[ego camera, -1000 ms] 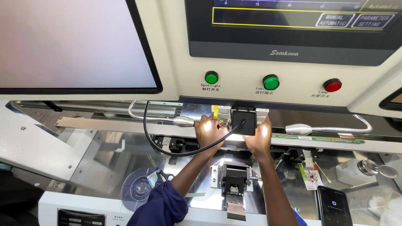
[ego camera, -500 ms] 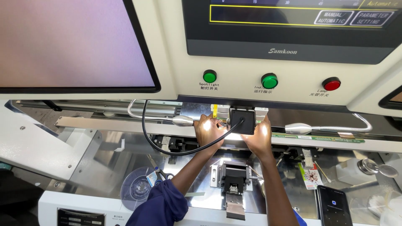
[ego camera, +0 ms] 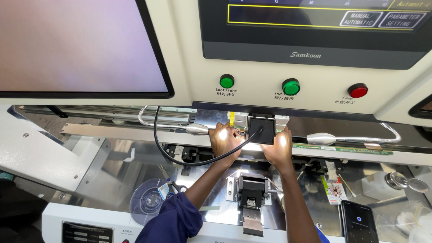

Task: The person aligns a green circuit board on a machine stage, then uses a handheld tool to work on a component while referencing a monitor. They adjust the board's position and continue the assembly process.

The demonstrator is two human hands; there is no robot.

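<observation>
Both my hands reach up under a cream machine panel to a small black square block (ego camera: 262, 129) with a black cable (ego camera: 171, 158) running from it. My left hand (ego camera: 226, 139) touches the parts just left of the block, lit brightly by a gooseneck spotlight (ego camera: 197, 129). My right hand (ego camera: 279, 145) rests against the block's right side, fingers curled at its lower edge. Whether either hand grips anything is hidden by glare. A long thin green circuit strip (ego camera: 342, 148) lies along the ledge to the right.
Above are two green buttons (ego camera: 227, 81) (ego camera: 291, 86), a red button (ego camera: 358, 90), a dark touch screen and a large pale monitor (ego camera: 76, 45). Below my arms sit a black fixture (ego camera: 251, 195), a clear reel (ego camera: 148, 201), scissors (ego camera: 173, 183), a phone (ego camera: 357, 222) and a second spotlight (ego camera: 321, 138).
The view has drifted slightly; my hands stay at the black block with almost no movement.
</observation>
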